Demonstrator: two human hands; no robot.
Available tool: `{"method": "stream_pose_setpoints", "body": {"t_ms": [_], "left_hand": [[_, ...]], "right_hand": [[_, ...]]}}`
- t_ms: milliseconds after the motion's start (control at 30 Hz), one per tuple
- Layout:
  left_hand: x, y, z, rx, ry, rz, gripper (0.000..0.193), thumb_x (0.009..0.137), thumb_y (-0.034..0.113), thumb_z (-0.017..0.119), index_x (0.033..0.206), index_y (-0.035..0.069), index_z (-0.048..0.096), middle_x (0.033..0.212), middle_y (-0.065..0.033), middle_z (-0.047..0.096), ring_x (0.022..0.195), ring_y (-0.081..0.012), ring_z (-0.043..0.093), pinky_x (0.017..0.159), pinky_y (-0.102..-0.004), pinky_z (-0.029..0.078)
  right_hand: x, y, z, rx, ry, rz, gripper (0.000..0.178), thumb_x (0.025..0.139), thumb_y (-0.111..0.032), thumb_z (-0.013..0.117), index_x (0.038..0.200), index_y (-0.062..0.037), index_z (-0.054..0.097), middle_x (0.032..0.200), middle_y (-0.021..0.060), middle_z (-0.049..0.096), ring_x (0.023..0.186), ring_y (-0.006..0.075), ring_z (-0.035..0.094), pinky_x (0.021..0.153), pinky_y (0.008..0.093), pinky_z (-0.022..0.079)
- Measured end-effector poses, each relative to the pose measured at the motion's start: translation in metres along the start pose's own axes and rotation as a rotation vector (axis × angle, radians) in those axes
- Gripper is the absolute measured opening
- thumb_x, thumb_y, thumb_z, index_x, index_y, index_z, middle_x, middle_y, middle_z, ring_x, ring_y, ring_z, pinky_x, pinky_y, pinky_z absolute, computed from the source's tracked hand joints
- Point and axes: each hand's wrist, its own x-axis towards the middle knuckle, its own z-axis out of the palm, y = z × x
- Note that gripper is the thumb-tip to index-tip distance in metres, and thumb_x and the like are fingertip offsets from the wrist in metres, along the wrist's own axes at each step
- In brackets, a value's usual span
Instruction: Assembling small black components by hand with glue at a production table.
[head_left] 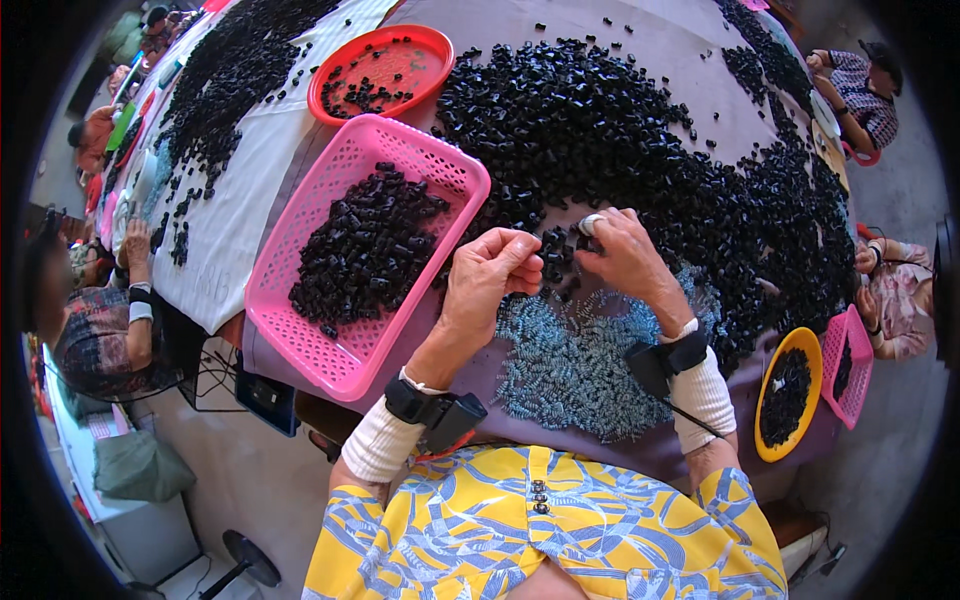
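My left hand (495,268) is closed in a pinch, its thumb and fingertips pressed together; whatever they hold is too small to make out. Just to its right, my right hand (630,258) hovers over the pile's near edge, thumb and forefinger apart, with loose black pieces below and between them. White tape wraps one of its fingertips. Small black plastic pieces (560,120) spread in a large heap beyond both hands. Under and in front of the hands lies a mass of small metal springs (570,365), bluish grey. Left of my left hand, a pink perforated basket (290,350) contains many black pieces.
A red round tray (445,60) with a few black pieces sits behind the basket. At the right edge stand a yellow bowl (765,440) and another pink basket (855,395), both holding black pieces. Other people (105,325) sit around the cloth-covered table (225,240).
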Motion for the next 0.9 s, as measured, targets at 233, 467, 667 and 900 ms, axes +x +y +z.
{"method": "stream_pose_setpoints", "body": {"t_ms": [233, 467, 667, 900], "left_hand": [[0.003, -0.006, 0.018, 0.215, -0.102, 0.172, 0.025, 0.084, 0.005, 0.064, 0.108, 0.002, 0.06, 0.091, -0.0042, 0.062, 0.076, -0.0071, 0.058, 0.066, -0.0205, 0.05], [0.011, -0.006, 0.023, 0.316, -0.131, 0.428, 0.022, 0.084, 0.0, 0.062, 0.105, 0.003, 0.059, 0.089, -0.005, 0.064, 0.078, -0.0089, 0.061, 0.068, -0.0205, 0.049], [0.01, 0.002, 0.017, 0.144, -0.041, 0.26, 0.016, 0.084, 0.008, 0.064, 0.098, 0.003, 0.059, 0.081, -0.0023, 0.063, 0.071, -0.0075, 0.06, 0.062, -0.0207, 0.05], [0.006, 0.005, 0.006, 0.181, 0.006, 0.218, 0.017, 0.085, 0.009, 0.064, 0.099, 0.002, 0.059, 0.081, -0.0029, 0.063, 0.071, -0.0084, 0.061, 0.063, -0.0213, 0.05]], "right_hand": [[0.002, -0.015, -0.022, 0.877, -0.035, 0.249, 0.022, 0.077, -0.021, 0.07, 0.086, -0.0019, 0.064, 0.074, 0.0033, 0.061, 0.065, 0.0102, 0.056, 0.055, 0.024, 0.042], [0.012, -0.028, -0.03, 1.077, -0.05, 0.249, 0.019, 0.084, -0.019, 0.063, 0.082, -0.0005, 0.064, 0.071, 0.0005, 0.061, 0.065, 0.0071, 0.054, 0.057, 0.023, 0.043], [0.003, -0.004, -0.038, 0.746, 0.088, 0.385, 0.009, 0.079, -0.008, 0.065, 0.082, 0.0004, 0.063, 0.07, 0.0023, 0.06, 0.063, 0.007, 0.053, 0.056, 0.0248, 0.044], [-0.015, -0.003, -0.007, 0.253, -0.126, 0.006, 0.02, 0.067, -0.005, 0.07, 0.084, -0.0017, 0.061, 0.077, 0.0111, 0.059, 0.073, 0.0291, 0.059, 0.063, 0.0359, 0.047]]}}
